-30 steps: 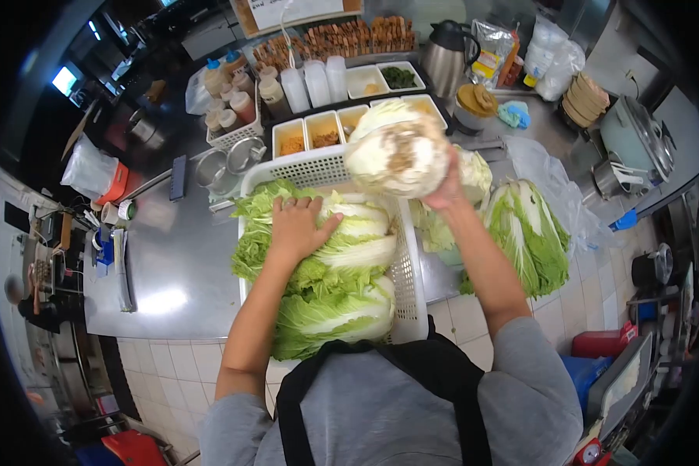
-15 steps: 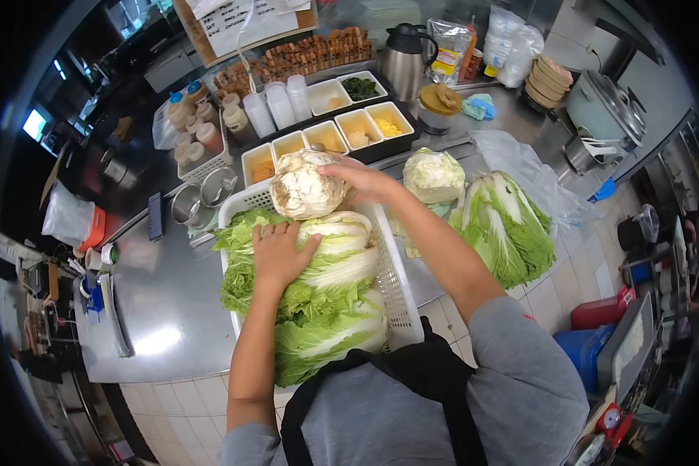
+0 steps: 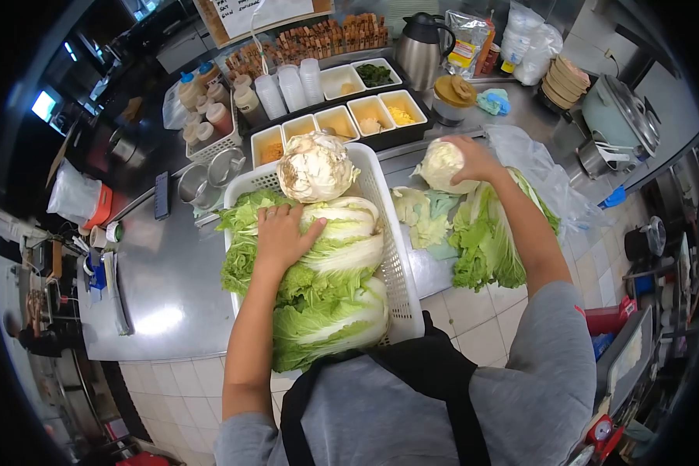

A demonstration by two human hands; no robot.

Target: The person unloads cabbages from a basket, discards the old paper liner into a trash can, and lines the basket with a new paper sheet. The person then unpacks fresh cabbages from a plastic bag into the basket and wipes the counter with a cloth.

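My left hand [image 3: 284, 236] lies spread on the Napa cabbages [image 3: 349, 250] packed in a white perforated basket [image 3: 400, 272]. A browned round cabbage [image 3: 316, 166] rests at the far end of that basket, just beyond my left fingers. Out to the right, my right hand [image 3: 478, 161] is wrapped over the top of a smaller pale round cabbage [image 3: 440, 165]. Loose cabbage leaves [image 3: 421, 217] lie on the counter between the basket and another Napa cabbage [image 3: 481, 242], which my right forearm partly covers.
Behind the basket stands a black holder with white ingredient tubs [image 3: 335, 120]. A steel jug [image 3: 421, 54] and a gold-lidded jar [image 3: 453, 97] stand beyond. Metal cups [image 3: 198, 186] sit left of the basket, and a plastic bag [image 3: 532, 159] lies at right.
My right hand has left the browned cabbage in the basket and moved right onto the smaller round cabbage. My left hand stays on the Napa cabbages. The view has shifted slightly.
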